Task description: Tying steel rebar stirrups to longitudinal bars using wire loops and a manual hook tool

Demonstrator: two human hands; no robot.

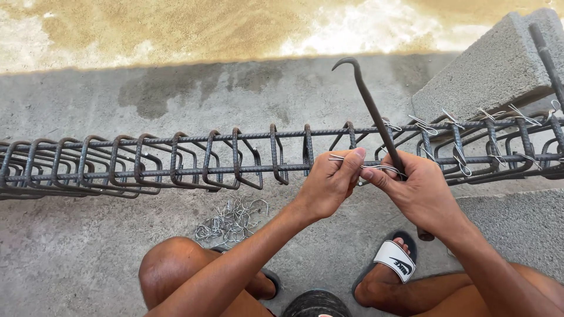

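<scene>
partly hidden, both hands meet at the rebar cage (176, 155).
left hand (329, 185) pinches a wire tie (343, 158); right hand (420, 194) grips the hooked tool (370, 105), its handle end hidden behind the wrist.

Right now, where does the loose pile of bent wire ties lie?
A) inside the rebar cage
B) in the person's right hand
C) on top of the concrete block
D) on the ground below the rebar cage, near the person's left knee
D: the pile of wire ties lies on the concrete ground, just under the rebar cage and beside the left knee, while both hands work one tie at the cage.
</scene>
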